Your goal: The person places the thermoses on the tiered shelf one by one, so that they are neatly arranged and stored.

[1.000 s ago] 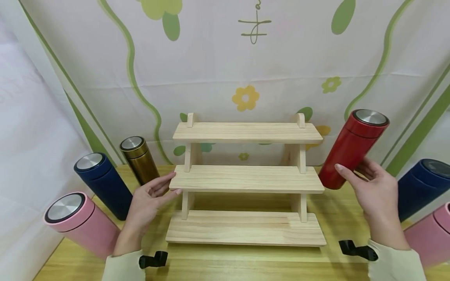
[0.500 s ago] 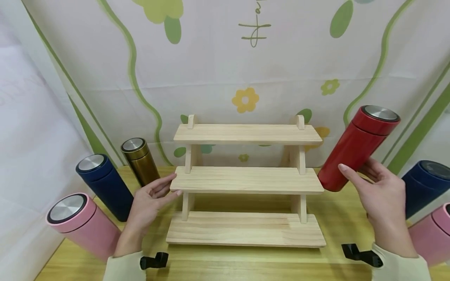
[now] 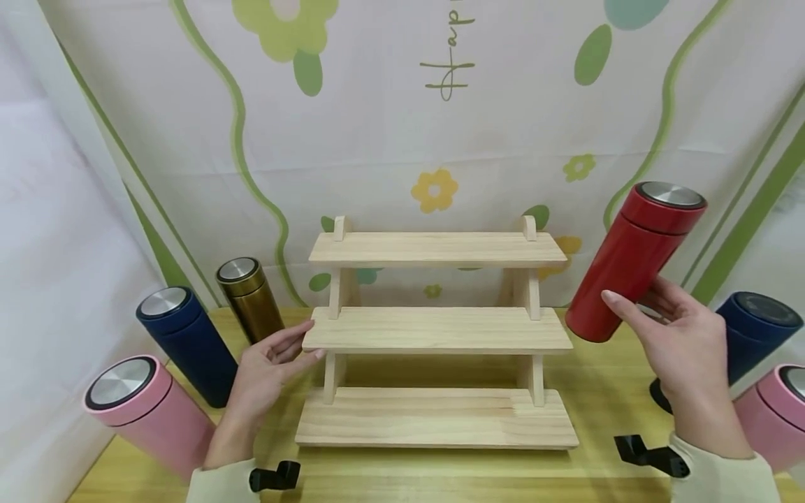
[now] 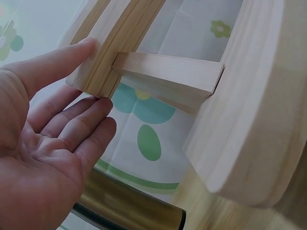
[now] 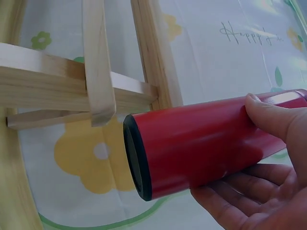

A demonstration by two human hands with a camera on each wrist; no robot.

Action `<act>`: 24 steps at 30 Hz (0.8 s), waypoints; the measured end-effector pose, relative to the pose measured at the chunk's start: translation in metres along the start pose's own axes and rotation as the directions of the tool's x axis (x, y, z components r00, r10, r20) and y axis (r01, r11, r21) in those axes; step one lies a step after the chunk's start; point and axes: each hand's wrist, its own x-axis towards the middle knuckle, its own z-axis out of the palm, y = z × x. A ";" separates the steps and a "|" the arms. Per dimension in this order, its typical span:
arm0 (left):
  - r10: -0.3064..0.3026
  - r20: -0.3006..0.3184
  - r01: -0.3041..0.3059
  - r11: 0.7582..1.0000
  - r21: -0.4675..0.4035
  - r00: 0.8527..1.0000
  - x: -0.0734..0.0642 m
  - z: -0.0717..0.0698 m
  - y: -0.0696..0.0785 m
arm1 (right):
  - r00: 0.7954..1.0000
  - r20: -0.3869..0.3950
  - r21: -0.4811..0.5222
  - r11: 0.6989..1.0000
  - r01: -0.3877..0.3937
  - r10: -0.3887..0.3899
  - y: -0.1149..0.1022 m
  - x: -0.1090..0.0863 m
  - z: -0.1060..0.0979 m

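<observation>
A three-tier pale wooden display stand stands on the table. My left hand holds the left end of its middle shelf, thumb at the front edge and fingertips at the end, as the left wrist view shows. To the right of the stand, my right hand grips a red thermos flask with a steel-topped lid. The flask is tilted, its top leaning right and its dark base towards the stand. The thumb lies on the near side, the fingers underneath. All three shelves are bare.
Left of the stand are a gold flask, a dark blue flask and a pink flask. Another blue flask and pink flask stand at the right. A patterned cloth hangs behind.
The red flask first shifted rightwards and tilted further, then moved little. The head view has tilted upward, so the stand appears lower. My left hand keeps its place on the shelf end.
</observation>
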 end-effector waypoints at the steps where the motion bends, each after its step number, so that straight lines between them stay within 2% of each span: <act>1: -0.004 -0.002 0.004 1.000 -0.001 1.000 0.000 0.000 -0.001 | 1.000 0.001 -0.004 1.000 0.007 -0.007 -0.001 0.000 0.000; 10: 0.004 -0.002 -0.004 1.000 -0.006 1.000 -0.001 -0.001 -0.001 | 0.996 0.020 0.050 0.995 0.085 -0.086 -0.017 -0.006 -0.002; 24: 0.019 -0.001 -0.019 1.000 -0.005 1.000 -0.002 0.000 -0.002 | 0.975 0.127 0.060 0.983 0.173 -0.180 -0.047 -0.012 0.015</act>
